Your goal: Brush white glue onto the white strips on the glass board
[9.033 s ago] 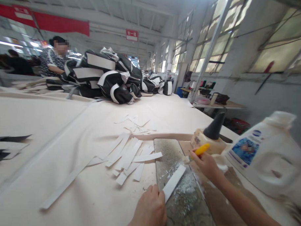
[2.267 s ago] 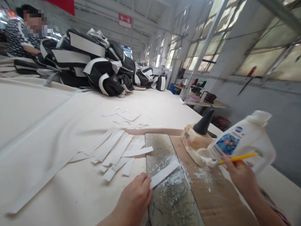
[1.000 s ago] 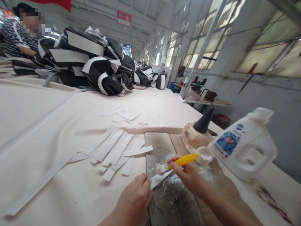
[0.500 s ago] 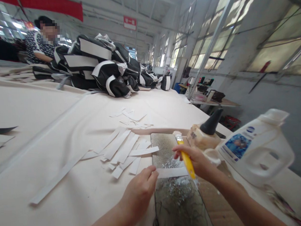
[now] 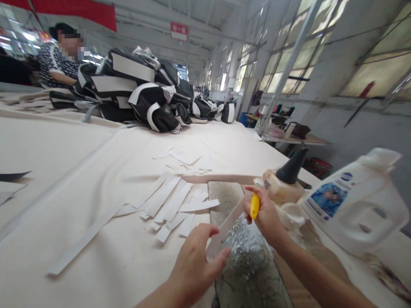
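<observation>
My right hand (image 5: pixel 264 215) holds a yellow-handled brush (image 5: pixel 255 206), its bristles hidden from view, and also pinches the far end of a white strip (image 5: pixel 233 217). The strip hangs slantwise over a grey board (image 5: pixel 223 191) spotted with white glue. At the strip's near end is my left hand (image 5: pixel 197 257), thumb and fingers apart around it; whether they touch it is hard to tell. Left of the board lies a loose pile of white strips (image 5: pixel 171 198), one resting over the board's edge.
A large white jug (image 5: pixel 355 202) and a stained container with a black cone (image 5: pixel 292 166) stand right of the board. Black-and-white pieces (image 5: pixel 149 102) are heaped at the back. A person (image 5: pixel 60 60) is behind them at the left.
The strip has swung from lying flat across the board to a raised slant. My right hand has turned the brush and taken the strip's end; my left fingers have spread.
</observation>
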`<state>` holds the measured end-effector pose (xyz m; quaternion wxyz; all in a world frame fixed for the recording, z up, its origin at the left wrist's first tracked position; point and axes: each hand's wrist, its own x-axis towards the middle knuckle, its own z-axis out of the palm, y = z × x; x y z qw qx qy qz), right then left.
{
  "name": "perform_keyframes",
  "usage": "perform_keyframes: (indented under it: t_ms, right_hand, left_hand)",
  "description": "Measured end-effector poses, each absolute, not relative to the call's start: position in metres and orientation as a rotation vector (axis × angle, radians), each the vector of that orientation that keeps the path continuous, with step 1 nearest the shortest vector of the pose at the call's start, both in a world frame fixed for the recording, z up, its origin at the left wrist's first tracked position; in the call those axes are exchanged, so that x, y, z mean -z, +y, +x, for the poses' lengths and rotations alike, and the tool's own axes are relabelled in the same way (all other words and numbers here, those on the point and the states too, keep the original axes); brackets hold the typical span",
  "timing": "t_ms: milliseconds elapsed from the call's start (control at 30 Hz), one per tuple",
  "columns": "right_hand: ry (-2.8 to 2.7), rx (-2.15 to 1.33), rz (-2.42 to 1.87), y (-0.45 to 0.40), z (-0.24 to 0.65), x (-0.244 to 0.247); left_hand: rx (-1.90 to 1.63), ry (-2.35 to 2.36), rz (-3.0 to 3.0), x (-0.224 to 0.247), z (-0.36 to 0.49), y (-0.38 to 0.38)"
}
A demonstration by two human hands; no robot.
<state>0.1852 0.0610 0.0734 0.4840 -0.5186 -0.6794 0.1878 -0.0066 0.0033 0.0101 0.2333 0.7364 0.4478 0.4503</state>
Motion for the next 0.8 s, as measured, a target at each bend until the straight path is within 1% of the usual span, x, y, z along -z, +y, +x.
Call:
perform_keyframes:
  t_ms: [133,233,300,400,467,533,633,667,733,800]
  right_hand:
    - [-1.453,-0.736,-1.337,0.051,0.195,-0.042]
    - [-1.427,-0.860,-1.421,0.048,0.209,-0.023]
    - [-1.524,-0.771,-1.486,0.049,0.221,-0.023]
    - [-1.765,-0.298,-1.405,0.048,0.232,-0.042]
    - [-1.895,-0.096,-1.284,0.043,0.228,-0.059]
    - [-1.986,-0.163,-1.241,0.037,0.216,-0.071]
    - [-2.049,-0.504,-1.307,0.040,0.194,-0.067]
    - [-2.049,-0.562,-1.347,0.046,0.191,-0.062]
    - [-2.022,-0.515,-1.439,0.064,0.196,-0.052]
    - [-1.954,-0.355,-1.527,0.087,0.215,-0.050]
  left_hand:
    - [-1.005,1.292,2.163,-0.003,-0.001,0.001]
    - [-0.716,1.360,2.313,0.003,0.001,0.004]
    - [-0.570,1.411,2.353,0.005,0.002,0.006]
    - [-0.512,1.433,2.393,0.003,0.002,0.006]
    - [-0.524,1.415,2.415,0.001,0.002,0.006]
    - [-0.531,1.416,2.404,0.001,0.002,0.007]
    - [-0.517,1.444,2.358,0.003,0.001,0.008]
    - [-0.515,1.451,2.357,0.004,0.001,0.008]
    - [-0.514,1.450,2.367,0.005,0.000,0.008]
    - [-0.512,1.436,2.365,0.005,0.000,0.008]
